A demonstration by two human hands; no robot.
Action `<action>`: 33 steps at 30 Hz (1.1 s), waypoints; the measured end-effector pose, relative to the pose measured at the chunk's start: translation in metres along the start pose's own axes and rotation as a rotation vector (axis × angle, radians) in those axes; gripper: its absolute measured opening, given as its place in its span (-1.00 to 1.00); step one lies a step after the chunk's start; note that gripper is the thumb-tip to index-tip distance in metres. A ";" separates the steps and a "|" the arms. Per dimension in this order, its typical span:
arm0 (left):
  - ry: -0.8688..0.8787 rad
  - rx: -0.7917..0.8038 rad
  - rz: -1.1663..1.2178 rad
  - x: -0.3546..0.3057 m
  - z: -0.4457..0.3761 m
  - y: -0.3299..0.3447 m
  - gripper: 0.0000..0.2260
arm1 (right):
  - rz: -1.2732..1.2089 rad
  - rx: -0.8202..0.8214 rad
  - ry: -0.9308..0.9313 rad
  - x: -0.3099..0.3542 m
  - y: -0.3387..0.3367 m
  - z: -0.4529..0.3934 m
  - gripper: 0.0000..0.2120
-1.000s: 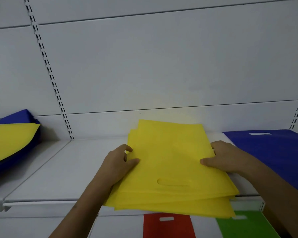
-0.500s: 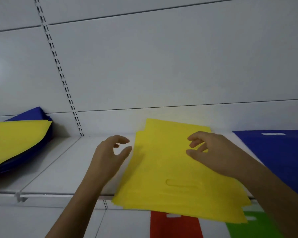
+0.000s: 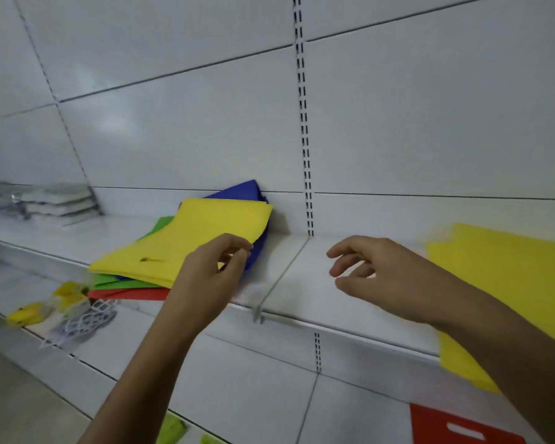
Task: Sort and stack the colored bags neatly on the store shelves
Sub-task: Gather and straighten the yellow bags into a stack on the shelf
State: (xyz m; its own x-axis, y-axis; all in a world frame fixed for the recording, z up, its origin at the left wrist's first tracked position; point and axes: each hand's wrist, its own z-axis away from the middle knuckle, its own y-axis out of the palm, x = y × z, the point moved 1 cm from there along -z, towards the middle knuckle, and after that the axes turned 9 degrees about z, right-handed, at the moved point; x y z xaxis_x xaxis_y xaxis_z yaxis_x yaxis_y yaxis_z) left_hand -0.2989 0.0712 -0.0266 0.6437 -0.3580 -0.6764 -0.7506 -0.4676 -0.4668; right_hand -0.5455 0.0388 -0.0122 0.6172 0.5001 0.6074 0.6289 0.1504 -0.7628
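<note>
Both hands have left the yellow stack [image 3: 507, 283], now right of the right hand [image 3: 388, 280]. Left hand [image 3: 212, 274], loosely curled and empty, nears one mixed pile [image 3: 186, 241] on the shelf [image 3: 302, 296].

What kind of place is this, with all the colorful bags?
Probably a shop. White metal shelves hang on slotted wall rails, and flat bags lie in a mixed pile like stock, with boxed goods farther along.

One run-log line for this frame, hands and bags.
left hand: empty, at mixed pile | right hand: empty, above shelf | yellow stack: right, overhanging edge
</note>
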 end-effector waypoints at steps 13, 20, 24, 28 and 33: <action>-0.103 0.032 0.007 0.135 -0.050 -0.172 -0.83 | -0.235 0.044 0.558 0.079 0.121 -0.149 -0.49; -0.317 0.316 -0.329 0.205 -0.110 -0.169 -0.54 | -0.201 0.016 0.585 0.058 0.133 -0.191 -0.54; -0.357 0.493 -0.416 0.217 -0.125 -0.153 -0.48 | -0.179 0.073 0.506 0.047 0.140 -0.209 -0.63; -0.287 0.596 -0.483 0.214 -0.128 -0.135 -0.45 | -0.206 0.064 0.514 0.038 0.138 -0.213 -0.70; -0.237 0.658 -0.462 0.206 -0.136 -0.132 -0.44 | -0.282 -0.007 0.581 0.038 0.137 -0.202 -0.81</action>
State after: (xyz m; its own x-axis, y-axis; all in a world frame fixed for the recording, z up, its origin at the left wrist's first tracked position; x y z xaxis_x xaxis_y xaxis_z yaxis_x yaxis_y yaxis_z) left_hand -0.0469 -0.0508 -0.0275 0.9147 -0.0321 -0.4029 -0.4002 0.0684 -0.9139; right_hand -0.3405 -0.0939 -0.0489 0.5817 -0.1014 0.8071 0.8064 0.2016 -0.5559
